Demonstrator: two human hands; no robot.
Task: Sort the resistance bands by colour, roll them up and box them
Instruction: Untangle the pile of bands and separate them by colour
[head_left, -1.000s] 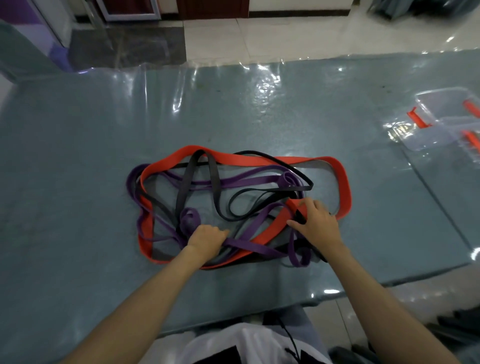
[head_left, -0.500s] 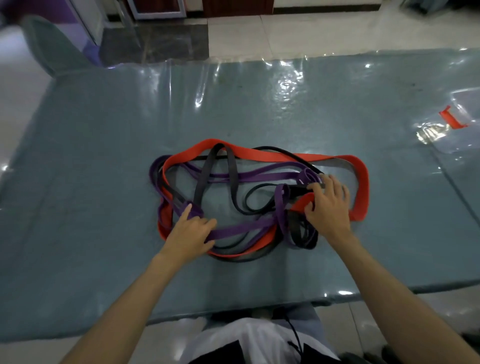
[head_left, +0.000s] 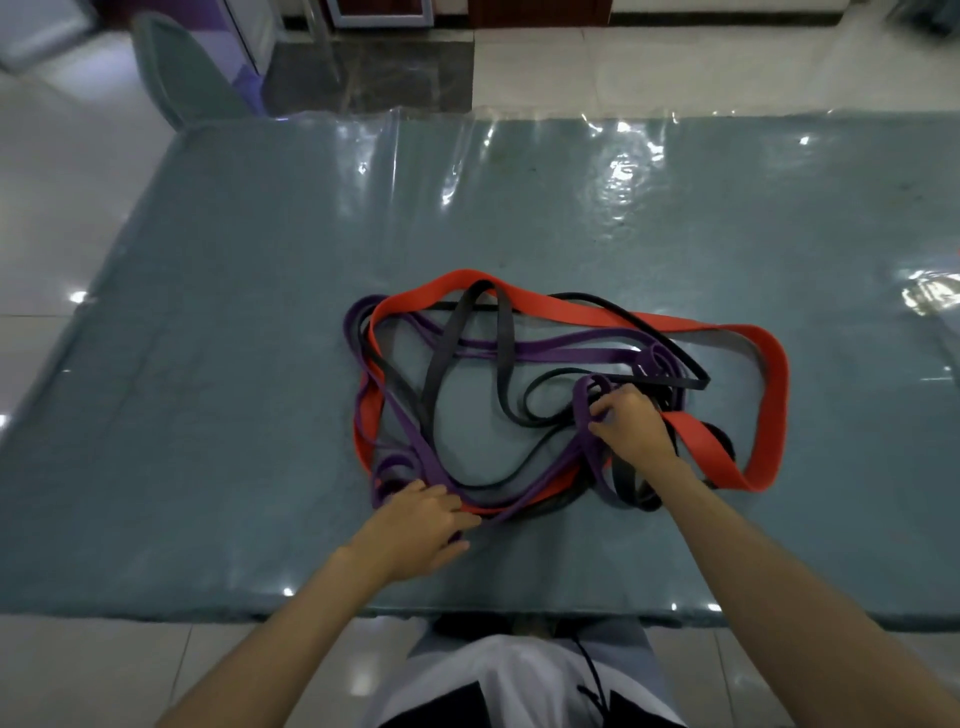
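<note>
Right hand (head_left: 631, 426) has shifted onto a flat purple rubber band loop (head_left: 589, 400), now pinching it; left hand (head_left: 415, 522) presses purple strand, fingers loose. Untangling is just beginning.

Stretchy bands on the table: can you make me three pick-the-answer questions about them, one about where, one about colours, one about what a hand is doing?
1. Where does the tangle of flat rubber resistance bands lie?
A. on the grey-green plastic-covered table
B. on the floor
C. in a box

2. Which band colours show?
A. yellow, green, blue
B. orange-red, purple, black
C. all white

3. What is the right hand doing?
A. resting flat on the table
B. gripping a purple band loop
C. lifting a box

Answers:
A, the tangle of bands lies on the table.
B, only those three colours show.
B, the right hand has its fingers curled round the purple band loop.
</note>
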